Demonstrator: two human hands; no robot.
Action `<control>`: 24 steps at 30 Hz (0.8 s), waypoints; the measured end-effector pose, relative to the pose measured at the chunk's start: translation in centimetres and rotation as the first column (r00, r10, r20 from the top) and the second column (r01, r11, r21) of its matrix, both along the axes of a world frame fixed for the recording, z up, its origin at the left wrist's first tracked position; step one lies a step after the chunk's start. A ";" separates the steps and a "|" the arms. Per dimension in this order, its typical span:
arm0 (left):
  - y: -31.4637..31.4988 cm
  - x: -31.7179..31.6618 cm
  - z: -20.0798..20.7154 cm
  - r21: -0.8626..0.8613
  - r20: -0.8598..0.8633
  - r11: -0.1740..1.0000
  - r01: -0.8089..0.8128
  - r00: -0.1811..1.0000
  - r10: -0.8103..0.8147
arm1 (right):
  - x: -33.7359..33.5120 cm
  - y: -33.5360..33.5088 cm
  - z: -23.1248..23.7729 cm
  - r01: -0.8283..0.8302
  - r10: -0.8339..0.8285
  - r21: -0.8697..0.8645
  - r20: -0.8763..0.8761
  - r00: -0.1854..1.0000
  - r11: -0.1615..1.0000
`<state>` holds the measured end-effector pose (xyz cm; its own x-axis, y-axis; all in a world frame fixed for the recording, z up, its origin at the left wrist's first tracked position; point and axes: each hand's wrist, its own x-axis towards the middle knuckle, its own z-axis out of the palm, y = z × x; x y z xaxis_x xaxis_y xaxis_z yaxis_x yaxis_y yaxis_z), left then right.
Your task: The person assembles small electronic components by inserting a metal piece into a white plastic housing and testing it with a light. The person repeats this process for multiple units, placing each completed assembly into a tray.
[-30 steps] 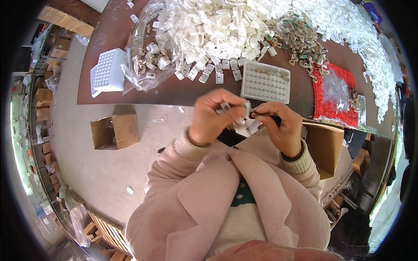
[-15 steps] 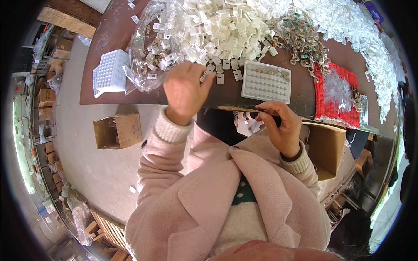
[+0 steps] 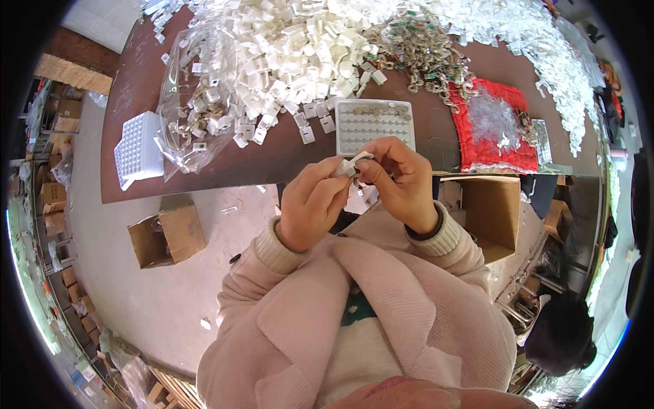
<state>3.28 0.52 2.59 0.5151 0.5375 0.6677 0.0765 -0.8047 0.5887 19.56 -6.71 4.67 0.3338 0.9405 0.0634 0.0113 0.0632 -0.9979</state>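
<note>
Just in front of the table edge my hands meet over a small white plastic casing. My left hand pinches it from one side. The fingers of my right hand close on its other side, where a white flap-like part sticks up; anything else inside those fingers is hidden. Right behind them lies a white tray with rows of round pockets, some in the far row holding small greyish discs. Several loose white casings are on the table to the left of the tray.
Behind is a big heap of white casings, beside a tangle of metal-and-clear parts. Left are a clear plastic bag and stacked white trays. A red cloth lies right. Cardboard boxes stand below the table.
My left hand has come from the loose casings back toward my body and met my right hand, with a white casing now between them. The view has shifted somewhat.
</note>
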 end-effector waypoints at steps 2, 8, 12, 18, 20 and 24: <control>-0.8 0.2 0.5 -0.488 0.194 0.855 0.177 0.977 -0.091 | 1.0 -0.1 0.5 -0.069 0.069 0.013 -0.020 0.997 0.998; 0.2 0.2 -0.1 -0.867 0.468 0.108 0.487 0.868 -0.165 | 5.1 0.8 2.0 -0.323 0.292 -0.001 0.426 0.856 0.947; 0.1 0.1 -1.1 -0.888 0.459 0.023 0.460 0.888 -0.024 | 10.8 7.2 1.3 -0.029 -0.105 0.152 0.793 0.600 0.988; 0.3 -0.9 -2.3 -0.884 0.467 -0.001 0.468 0.882 0.054 | 14.1 13.8 -2.7 0.038 -0.003 -0.019 0.863 0.506 0.999; 0.4 -1.1 -2.5 -0.876 0.481 -0.006 0.483 0.873 0.079 | 13.8 14.8 -3.7 0.110 -0.047 0.006 0.929 0.368 0.994; 0.5 -1.1 -2.8 -0.869 0.492 -0.014 0.495 0.867 0.080 | 13.8 15.5 -4.4 0.212 -0.018 -0.034 0.971 0.239 0.977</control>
